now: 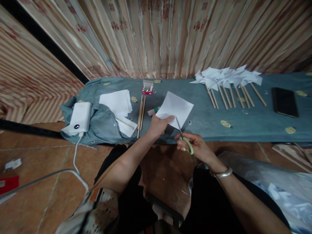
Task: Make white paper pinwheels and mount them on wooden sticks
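My left hand (159,125) pinches a white square of paper (176,105) near its lower left edge, thumb on top. In my right hand (193,144) are scissors (186,143) with light green handles, fingers through the loops. Their blades reach up to the paper's lower corner, close to my left thumb. Behind the paper's left side, a small box-like item (153,111) in white and green is partly covered. Left of my left hand lie several thin wooden sticks (141,113). An open red and white box (147,88) of small metal pieces sits beyond them.
Paper pinwheels (226,78) on wooden sticks lie overlapped at the back right, beside a dark phone (284,101). White paper sheets (117,102) and a white power bank (81,117) with a cable lie on the left. A clear plastic bag (273,182) rests on the floor.
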### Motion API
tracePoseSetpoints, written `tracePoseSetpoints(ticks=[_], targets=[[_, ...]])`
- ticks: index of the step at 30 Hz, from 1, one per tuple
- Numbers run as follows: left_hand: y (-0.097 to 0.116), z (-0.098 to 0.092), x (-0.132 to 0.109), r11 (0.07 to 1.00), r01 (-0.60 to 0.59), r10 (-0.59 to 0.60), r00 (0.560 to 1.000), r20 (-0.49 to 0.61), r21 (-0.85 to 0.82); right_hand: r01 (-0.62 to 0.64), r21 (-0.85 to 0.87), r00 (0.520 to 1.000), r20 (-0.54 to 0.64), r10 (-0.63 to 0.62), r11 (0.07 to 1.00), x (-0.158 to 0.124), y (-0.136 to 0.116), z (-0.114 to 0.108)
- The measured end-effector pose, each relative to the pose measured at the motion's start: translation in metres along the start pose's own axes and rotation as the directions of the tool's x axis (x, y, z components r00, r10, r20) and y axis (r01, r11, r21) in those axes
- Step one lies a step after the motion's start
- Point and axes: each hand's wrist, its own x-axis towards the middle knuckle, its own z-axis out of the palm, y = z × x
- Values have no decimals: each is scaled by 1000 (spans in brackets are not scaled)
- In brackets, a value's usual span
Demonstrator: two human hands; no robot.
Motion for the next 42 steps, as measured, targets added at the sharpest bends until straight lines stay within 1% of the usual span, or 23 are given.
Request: tracePoseSetpoints(ticks=[7, 10, 14, 17, 22, 28, 32, 36, 42], targets=[[1, 0, 1, 1000, 7, -7, 1000, 4, -2, -35, 57, 999, -11, 36, 998, 1, -1, 1], [2, 1, 0, 1000, 18, -18, 1000, -1, -11, -21, 59, 1000, -10, 22, 998, 1, -1, 0], [3, 2, -3, 998, 51, -51, 999, -3, 21, -17, 44, 1000, -7, 17, 999, 2, -1, 0], [4, 1, -3, 997, 65, -64, 998, -14, 33, -20, 74, 1000, -18, 21, 997, 3, -2, 1], [6, 2, -3, 999, 54, -54, 998, -11, -5, -21, 86, 1000, -14, 22, 996, 5, -1, 2], [6, 3, -3, 998, 68, -68, 997, -24, 15, 3, 88, 1000, -9, -2, 996, 5, 1, 0], [7, 4, -3, 997, 71, -71, 997, -25, -6, -4, 114, 1000, 1, 3, 993, 6, 0, 1], [9, 5, -4, 997, 71, -72, 997, -30, -23, 5, 95, 1000, 2, -6, 995, 6, 0, 1], [9, 6, -4, 997, 79, -79, 996, -44, -15, 2, 116, 1000, 5, -3, 993, 6, 2, 0]])
